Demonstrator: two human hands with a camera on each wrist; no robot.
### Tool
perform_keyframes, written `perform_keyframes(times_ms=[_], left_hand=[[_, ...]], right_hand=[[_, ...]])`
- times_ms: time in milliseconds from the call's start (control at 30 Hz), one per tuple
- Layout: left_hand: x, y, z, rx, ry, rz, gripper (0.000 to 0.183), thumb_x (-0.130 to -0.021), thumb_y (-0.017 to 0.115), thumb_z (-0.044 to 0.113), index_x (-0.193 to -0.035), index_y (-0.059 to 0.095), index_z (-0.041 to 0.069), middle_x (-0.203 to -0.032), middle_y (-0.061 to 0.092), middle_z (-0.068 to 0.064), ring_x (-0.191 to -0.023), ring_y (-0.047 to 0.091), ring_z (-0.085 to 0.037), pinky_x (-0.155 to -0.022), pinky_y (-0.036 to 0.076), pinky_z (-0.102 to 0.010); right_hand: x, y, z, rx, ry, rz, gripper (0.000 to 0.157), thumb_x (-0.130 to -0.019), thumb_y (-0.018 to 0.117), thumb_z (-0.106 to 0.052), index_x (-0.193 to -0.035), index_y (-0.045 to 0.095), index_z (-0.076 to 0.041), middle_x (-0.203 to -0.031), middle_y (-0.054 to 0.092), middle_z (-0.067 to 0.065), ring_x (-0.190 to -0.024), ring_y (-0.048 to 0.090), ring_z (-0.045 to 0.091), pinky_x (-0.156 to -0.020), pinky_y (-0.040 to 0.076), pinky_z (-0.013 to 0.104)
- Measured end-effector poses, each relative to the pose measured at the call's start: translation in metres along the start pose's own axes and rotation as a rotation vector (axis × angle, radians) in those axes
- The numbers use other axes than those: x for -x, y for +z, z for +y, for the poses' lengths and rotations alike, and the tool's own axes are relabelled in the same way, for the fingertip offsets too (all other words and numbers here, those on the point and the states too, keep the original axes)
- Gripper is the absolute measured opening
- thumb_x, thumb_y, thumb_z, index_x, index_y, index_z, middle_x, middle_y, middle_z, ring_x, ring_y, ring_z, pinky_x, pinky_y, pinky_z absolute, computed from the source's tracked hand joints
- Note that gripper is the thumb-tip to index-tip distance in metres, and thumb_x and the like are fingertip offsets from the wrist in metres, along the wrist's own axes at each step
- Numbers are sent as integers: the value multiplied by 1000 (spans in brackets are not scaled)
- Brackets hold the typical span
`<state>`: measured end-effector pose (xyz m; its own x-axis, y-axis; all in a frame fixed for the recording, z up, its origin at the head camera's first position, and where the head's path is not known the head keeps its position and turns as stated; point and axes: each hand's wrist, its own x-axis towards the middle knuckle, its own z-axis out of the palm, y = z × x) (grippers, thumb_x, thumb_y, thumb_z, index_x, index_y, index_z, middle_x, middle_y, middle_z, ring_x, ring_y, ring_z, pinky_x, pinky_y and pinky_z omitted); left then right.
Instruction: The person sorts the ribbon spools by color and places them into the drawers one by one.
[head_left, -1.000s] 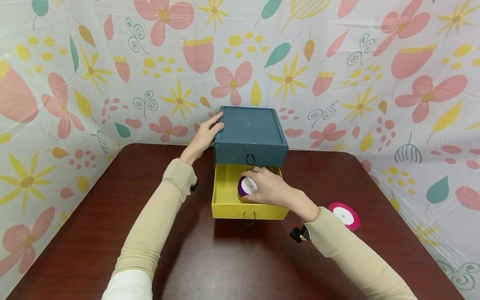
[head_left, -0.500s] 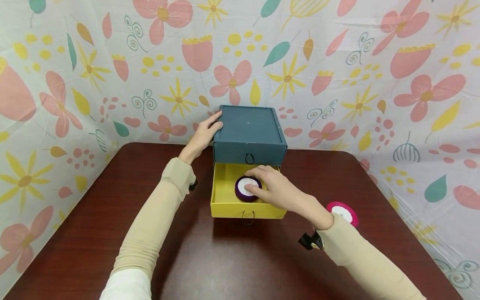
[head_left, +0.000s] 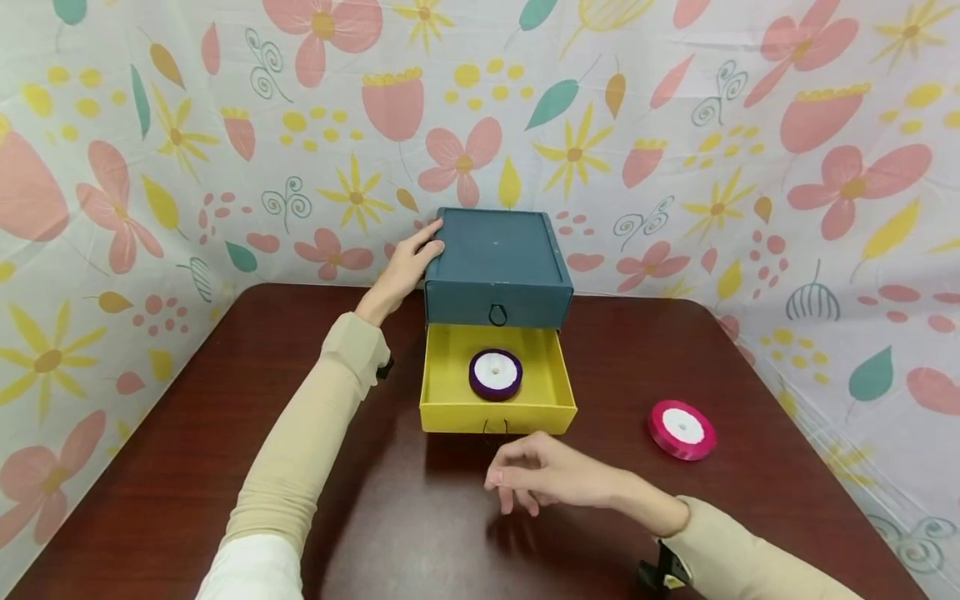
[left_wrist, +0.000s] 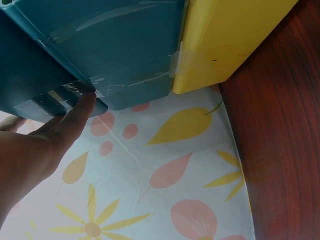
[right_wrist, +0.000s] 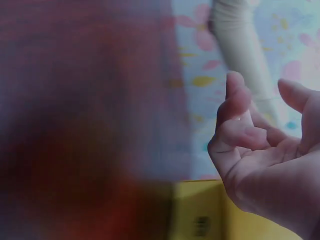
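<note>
In the head view, my left hand [head_left: 401, 267] rests against the left rear edge of a dark teal two-drawer box [head_left: 498, 250], its fingers extended. The left wrist view shows a finger touching the taped side of that box [left_wrist: 135, 60]. Below, the yellow lower drawer [head_left: 457, 418] is pulled out. A roll of purple ribbon [head_left: 495, 375] with a white centre lies flat inside it. My right hand [head_left: 558, 475] hovers in front of the drawer with loosely bent fingers and holds nothing. Its thumb stands apart from the fingers in the right wrist view.
A roll of pink ribbon [head_left: 682, 430] lies on the brown table [head_left: 360, 517], right of the drawer. The closed upper drawer has a small dark loop pull [head_left: 498, 314]. A flower-printed cloth [head_left: 300, 117] hangs behind the table and along its sides.
My right hand has let go of the purple ribbon roll, leaving it in the drawer, and has drawn back toward me. The left hand stays on the box.
</note>
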<state>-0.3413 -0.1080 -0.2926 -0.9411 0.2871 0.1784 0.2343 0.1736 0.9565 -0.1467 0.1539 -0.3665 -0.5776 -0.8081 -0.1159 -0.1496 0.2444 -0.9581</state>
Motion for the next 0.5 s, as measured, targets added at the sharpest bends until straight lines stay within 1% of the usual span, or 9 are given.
perform_keyframes(times_ms=[67,133,167,200,267,300,333,467,500], left_hand=[[5,0,7,-3,0,0,55,-103,42,30,-155,25,24,-154,34,-7,-71,50,-9,-75,46,-26],[10,0,14,-22,8,2,55,-103,42,28,-155,25,22,-155,32,-7,-66,44,-7,-77,42,-27],[12,1,17,-32,10,4,55,-103,41,27,-155,25,21,-150,37,-10,-62,39,-8,-76,41,-28],[13,1,18,-37,13,5,55,-103,42,27,-155,25,21,-150,37,-10,-61,38,-9,-76,40,-29],[11,1,15,-40,17,8,55,-103,42,28,-155,25,22,-151,37,-9,-70,46,-9,-80,41,-29],[11,1,14,-41,17,5,55,-103,42,28,-155,24,21,-158,29,-6,-78,49,-9,-82,41,-29],[11,1,14,-38,16,2,55,-103,42,28,-155,24,21,-157,29,-6,-78,50,-10,-81,42,-28],[11,3,13,-15,11,-7,56,-103,42,29,-155,24,21,-160,24,-5,-77,52,-9,-74,44,-25],[13,4,17,-15,4,-11,56,-104,41,28,-156,23,20,-161,23,-6,-80,53,-9,-75,45,-25]], right_hand=[[-4,5,12,-85,75,-5,36,-101,50,-27,-108,61,7,-78,61,26,-53,49,11,-42,31,17],[-9,7,22,-177,120,6,45,-102,47,-32,-115,56,11,-77,62,17,-53,50,10,-42,30,17],[-12,8,24,-220,139,18,49,-102,47,-35,-118,54,11,-77,63,11,-53,50,9,-43,31,18],[-16,9,26,-271,152,31,51,-102,46,-37,-121,53,10,-77,63,5,-54,51,8,-43,32,18],[-21,12,26,-383,158,49,52,-102,44,-40,-123,52,7,-76,62,0,-55,51,8,-44,33,18],[-24,13,27,-437,158,64,52,-102,44,-41,-123,53,5,-75,62,-2,-54,52,7,-45,34,19],[-26,14,26,-481,157,85,50,-102,44,-42,-122,55,2,-73,62,-4,-54,51,7,-45,35,18],[-32,17,27,-580,141,168,39,-101,46,-43,-109,65,-10,-66,60,-6,-51,49,5,-47,36,19],[-32,18,28,-589,141,188,38,-100,47,-43,-106,66,-10,-65,59,-6,-50,48,5,-47,36,19]])
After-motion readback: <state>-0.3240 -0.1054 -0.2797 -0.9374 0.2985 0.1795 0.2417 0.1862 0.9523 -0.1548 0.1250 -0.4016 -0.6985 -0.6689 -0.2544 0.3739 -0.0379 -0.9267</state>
